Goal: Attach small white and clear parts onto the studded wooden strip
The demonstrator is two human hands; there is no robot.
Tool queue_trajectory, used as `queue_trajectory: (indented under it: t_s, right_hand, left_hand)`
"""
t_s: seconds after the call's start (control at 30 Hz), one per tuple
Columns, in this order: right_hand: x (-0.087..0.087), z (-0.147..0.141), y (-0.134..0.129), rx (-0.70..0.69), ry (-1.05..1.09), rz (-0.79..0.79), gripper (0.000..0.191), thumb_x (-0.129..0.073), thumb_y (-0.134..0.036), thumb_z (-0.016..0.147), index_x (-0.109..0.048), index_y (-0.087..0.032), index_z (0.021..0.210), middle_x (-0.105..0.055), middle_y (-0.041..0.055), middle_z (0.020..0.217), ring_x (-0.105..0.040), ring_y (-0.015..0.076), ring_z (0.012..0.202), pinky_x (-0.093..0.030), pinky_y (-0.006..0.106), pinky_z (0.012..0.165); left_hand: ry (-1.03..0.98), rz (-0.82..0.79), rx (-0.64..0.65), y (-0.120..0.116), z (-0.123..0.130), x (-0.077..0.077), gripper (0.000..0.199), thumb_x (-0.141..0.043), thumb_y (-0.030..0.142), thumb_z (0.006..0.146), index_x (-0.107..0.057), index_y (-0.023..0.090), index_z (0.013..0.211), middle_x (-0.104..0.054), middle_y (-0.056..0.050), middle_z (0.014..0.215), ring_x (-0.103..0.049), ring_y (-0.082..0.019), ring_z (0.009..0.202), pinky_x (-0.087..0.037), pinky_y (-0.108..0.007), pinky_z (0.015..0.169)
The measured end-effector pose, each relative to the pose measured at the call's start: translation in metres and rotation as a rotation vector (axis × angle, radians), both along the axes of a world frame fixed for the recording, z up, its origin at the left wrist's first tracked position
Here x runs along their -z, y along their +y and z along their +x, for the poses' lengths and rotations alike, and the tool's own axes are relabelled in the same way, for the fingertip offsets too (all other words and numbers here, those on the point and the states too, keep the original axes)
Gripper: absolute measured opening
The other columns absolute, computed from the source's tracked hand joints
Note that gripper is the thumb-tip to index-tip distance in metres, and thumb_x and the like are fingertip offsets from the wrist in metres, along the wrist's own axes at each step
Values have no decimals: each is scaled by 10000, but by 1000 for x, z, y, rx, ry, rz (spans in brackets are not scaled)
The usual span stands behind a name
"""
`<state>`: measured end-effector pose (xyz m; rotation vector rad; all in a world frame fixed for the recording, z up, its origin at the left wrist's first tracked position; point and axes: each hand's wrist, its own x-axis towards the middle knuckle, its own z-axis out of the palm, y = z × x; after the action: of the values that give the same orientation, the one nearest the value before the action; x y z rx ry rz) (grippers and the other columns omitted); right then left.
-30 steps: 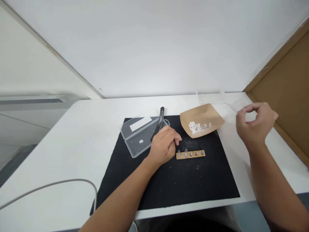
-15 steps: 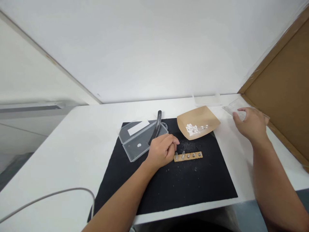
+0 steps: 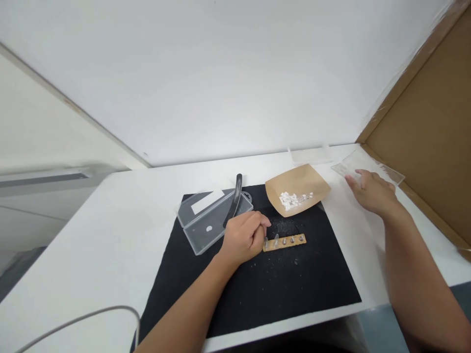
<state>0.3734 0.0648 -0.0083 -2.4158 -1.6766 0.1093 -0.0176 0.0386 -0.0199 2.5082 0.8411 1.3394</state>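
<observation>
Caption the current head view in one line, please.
The right hand at a clear case, the left hand beside a tan strip on a black mat.

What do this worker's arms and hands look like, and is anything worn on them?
They're human: the left hand and right hand are ungloved, with ordinary fingers. Both forearms are bare where visible; no sleeves, watches, markings or attached cables show.

Free passage over black mat (image 3: 312, 284), front-right; paper tray (image 3: 309, 177) between left hand (image 3: 245, 236) and right hand (image 3: 376, 194)
</observation>
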Motion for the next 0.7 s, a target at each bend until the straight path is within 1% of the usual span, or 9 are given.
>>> queue_trajectory:
  t_s: [0.07, 0.13, 0.2, 0.27, 0.3, 0.4, 0.47, 0.57, 0.7]
  right_hand:
    - [-4, 3, 1, 17, 37, 27, 747, -225, -722, 1037, -575, -188, 1425, -626, 239, 1402, -560, 449, 1325, -377, 688, 1092]
    - [-8, 6, 1, 95, 73, 101, 691, -233, -666, 1056, -583, -182, 1404, -650, 240, 1361, -570, 443, 1302, -396, 666, 1076]
    - [-10, 10, 0, 223, 70, 196, 648, -301, -601, 1053, -539, -152, 1456, -617, 270, 1402, -540, 465, 1325, -389, 655, 1085]
    - [-8, 17, 0, 312, 68, 228, 656, -365, -554, 1033, -487, -132, 1520, -541, 302, 1489, -478, 506, 1380, -373, 667, 1098]
    - [-6, 23, 0, 333, 84, 203, 675, -386, -549, 1020, -470, -129, 1542, -509, 310, 1519, -450, 526, 1399, -369, 680, 1097]
    - [6, 39, 1, 313, 151, 38, 763, -435, -577, 979, -432, -113, 1585, -442, 318, 1575, -385, 557, 1440, -365, 707, 1092]
    - [13, 46, 2, 276, 133, -42, 811, -446, -579, 969, -384, -95, 1616, -320, 303, 1662, -296, 557, 1501, -331, 706, 1131]
    - [20, 45, 4, 266, 91, -61, 823, -415, -568, 986, -313, -95, 1652, -166, 267, 1735, -201, 542, 1554, -265, 697, 1187]
    - [22, 32, 5, 288, 76, -35, 782, -401, -563, 996, -329, -125, 1640, -161, 272, 1729, -215, 530, 1555, -285, 696, 1180]
  left_hand:
    - [3, 1, -7, 0, 0, 0, 289, -436, -24, 864, -625, 195, 863, -634, 28, 619, -592, -116, 546, -479, -236, 552]
    - [9, 0, -15, 1, 0, 0, 285, -436, -17, 863, -624, 197, 859, -634, 29, 616, -592, -116, 542, -479, -236, 550]
    - [13, -3, -21, 1, -1, 0, 280, -437, -12, 865, -620, 199, 857, -631, 31, 613, -589, -116, 539, -479, -238, 549]
    - [12, -2, -22, 1, -1, 1, 275, -440, -10, 868, -617, 199, 857, -629, 32, 611, -587, -117, 539, -479, -240, 550]
    - [12, 1, -22, 1, -1, 1, 273, -441, -9, 870, -617, 200, 857, -627, 33, 609, -585, -118, 537, -479, -241, 550]
    - [11, 11, -24, 1, -1, 1, 271, -444, -8, 872, -617, 200, 856, -625, 34, 606, -582, -118, 533, -476, -244, 552]
    - [13, 16, -24, 1, 0, 1, 272, -442, -9, 872, -614, 201, 856, -631, 31, 611, -585, -119, 536, -476, -245, 554]
    - [21, 26, -18, 0, 0, 0, 268, -443, -5, 874, -612, 203, 875, -634, 32, 612, -597, -123, 540, -485, -245, 563]
    - [24, 38, -22, 0, 0, 0, 255, -462, 0, 871, -609, 205, 907, -631, 41, 606, -607, -128, 541, -496, -247, 575]
